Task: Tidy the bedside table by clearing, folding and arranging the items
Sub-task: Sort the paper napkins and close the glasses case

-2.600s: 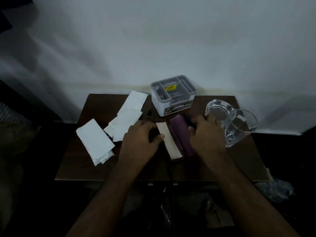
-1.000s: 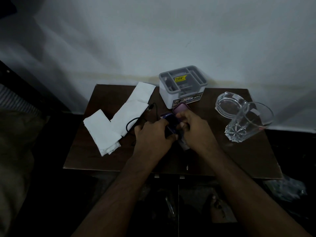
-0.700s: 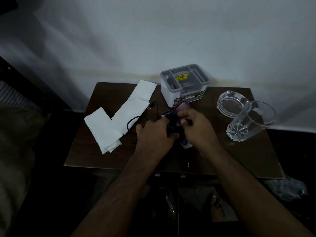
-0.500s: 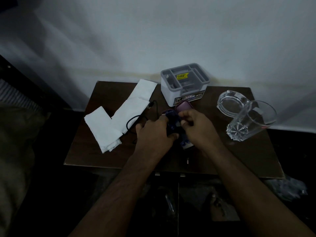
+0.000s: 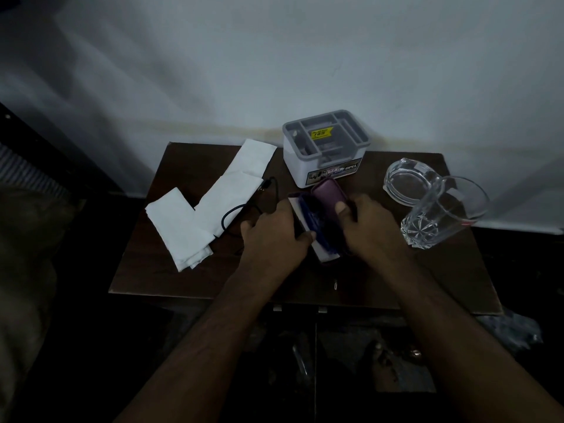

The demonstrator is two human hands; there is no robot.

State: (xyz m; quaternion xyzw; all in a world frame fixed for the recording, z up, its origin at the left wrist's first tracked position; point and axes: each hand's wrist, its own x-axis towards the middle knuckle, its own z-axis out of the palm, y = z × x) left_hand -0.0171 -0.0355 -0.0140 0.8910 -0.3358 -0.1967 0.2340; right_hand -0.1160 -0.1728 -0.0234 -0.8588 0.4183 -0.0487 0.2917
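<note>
A purple case [image 5: 328, 193] lies open in the middle of the dark wooden bedside table [image 5: 146, 270], with a dark blue item and a white lining showing inside. My left hand [image 5: 274, 236] grips its left half. My right hand [image 5: 370, 227] holds the purple lid, thumb on top. Left of the hands lie folded white tissues [image 5: 180, 230] and a longer white sheet [image 5: 235, 184]. A black cable [image 5: 244, 209] curls between the tissues and my left hand.
A grey-and-white organiser box [image 5: 326, 148] with a yellow sticker stands at the back against the wall. A glass ashtray [image 5: 409, 184] and a clear tumbler [image 5: 442, 212] sit at the right. Dark floor clutter lies below the table's front edge.
The case lay flat and open 2.6 s ago; since then both hands have gathered it up and are folding its halves together. The camera view shifted slightly. The tissues, box and glasses have not moved.
</note>
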